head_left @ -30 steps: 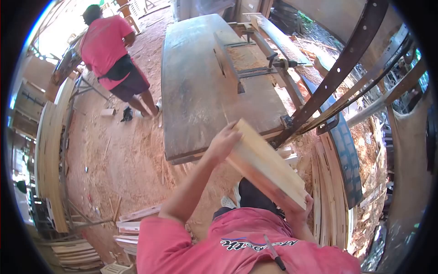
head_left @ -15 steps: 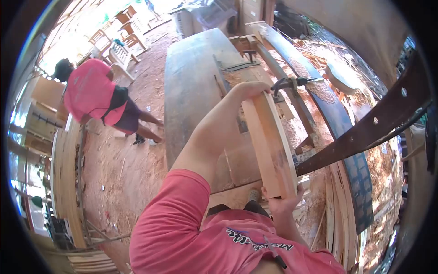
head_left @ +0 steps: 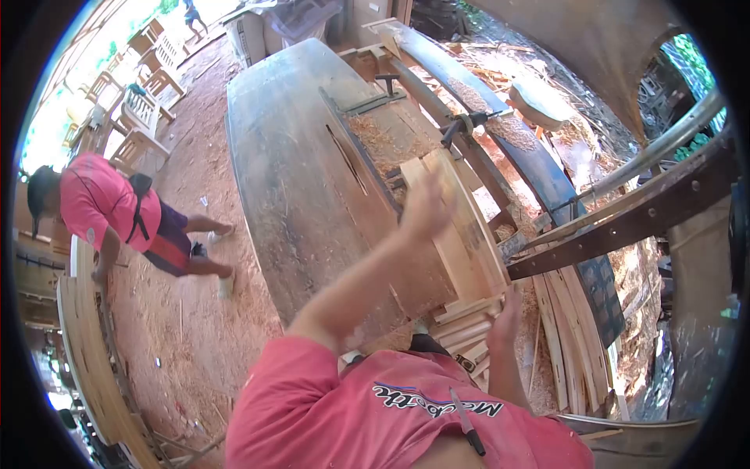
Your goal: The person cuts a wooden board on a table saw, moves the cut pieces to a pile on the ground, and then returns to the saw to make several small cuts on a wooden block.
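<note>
Left arm slanting forward across workbench (head_left: 293, 156); left hand (head_left: 428, 209) hovering over timber piece (head_left: 473, 252), blurring, finger spread and contact cannot be told. Timber lying on workbench under left fingers. Right hand (head_left: 506, 319) standing near-upright, fingers extending unclenched just beside timber's near end.

The left hand (head_left: 428, 209) is blurred; beyond it, leftward, chairs (head_left: 141, 111) are backed by daylight glare; edges are bowed and darkened.

We take this for a woodworking workshop, given the wood shavings (head_left: 370, 139), broad worktable (head_left: 285, 164), stacked boards (head_left: 82, 328) and wooden chairs (head_left: 141, 113).
</note>
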The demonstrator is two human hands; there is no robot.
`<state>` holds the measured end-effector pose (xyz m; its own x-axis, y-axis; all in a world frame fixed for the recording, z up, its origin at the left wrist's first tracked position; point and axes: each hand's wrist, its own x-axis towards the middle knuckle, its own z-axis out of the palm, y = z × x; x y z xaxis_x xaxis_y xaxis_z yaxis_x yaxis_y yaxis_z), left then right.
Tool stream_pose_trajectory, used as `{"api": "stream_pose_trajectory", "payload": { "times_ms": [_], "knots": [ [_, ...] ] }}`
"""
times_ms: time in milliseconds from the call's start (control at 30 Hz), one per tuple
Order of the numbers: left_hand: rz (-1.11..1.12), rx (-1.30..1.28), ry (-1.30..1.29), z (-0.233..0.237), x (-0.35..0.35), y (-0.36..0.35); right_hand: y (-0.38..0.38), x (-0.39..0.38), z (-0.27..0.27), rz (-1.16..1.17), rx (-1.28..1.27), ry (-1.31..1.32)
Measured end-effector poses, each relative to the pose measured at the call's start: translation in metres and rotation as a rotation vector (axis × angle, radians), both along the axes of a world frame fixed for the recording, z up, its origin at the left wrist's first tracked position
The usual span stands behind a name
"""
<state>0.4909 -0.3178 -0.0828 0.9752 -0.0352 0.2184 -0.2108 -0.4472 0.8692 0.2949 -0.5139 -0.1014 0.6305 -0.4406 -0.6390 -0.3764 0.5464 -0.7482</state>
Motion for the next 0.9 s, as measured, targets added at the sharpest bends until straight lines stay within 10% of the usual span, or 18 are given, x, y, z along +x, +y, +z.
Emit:
{"api": "stream_pose_trajectory", "payload": {
  "times_ms": [67,167,267,333,400,567,700,900],
  "knots": [
    [-0.254,0.248,-0.309,-0.014,-0.065,0.0,-0.002,-0.008,0.011,0.298,-0.91,-0.327],
    [-0.29,0.356,-0.116,-0.042,-0.117,-0.011,0.006,0.016,0.04,0.603,-1.488,-0.512],
    [-0.177,-0.06,-0.097,-0.063,-0.137,-0.021,0.013,0.052,0.039,0.661,-1.527,-0.541],
    [-0.184,-0.224,0.052,-0.061,-0.134,-0.02,0.013,0.081,0.036,0.762,-1.523,-0.666],
    [-0.187,-0.385,0.21,-0.067,-0.12,-0.025,0.026,0.115,0.084,1.075,-1.308,-0.199],
    [-0.032,-0.843,0.455,-0.08,-0.083,-0.049,0.005,0.203,0.015,0.891,-0.911,-0.044],
    [0.125,-0.682,0.275,-0.091,-0.094,-0.071,0.007,0.206,0.03,1.062,-0.315,0.096],
    [0.275,-0.814,0.107,-0.096,-0.107,-0.085,0.016,0.213,0.01,1.162,-0.35,-0.128]
  ]
}}
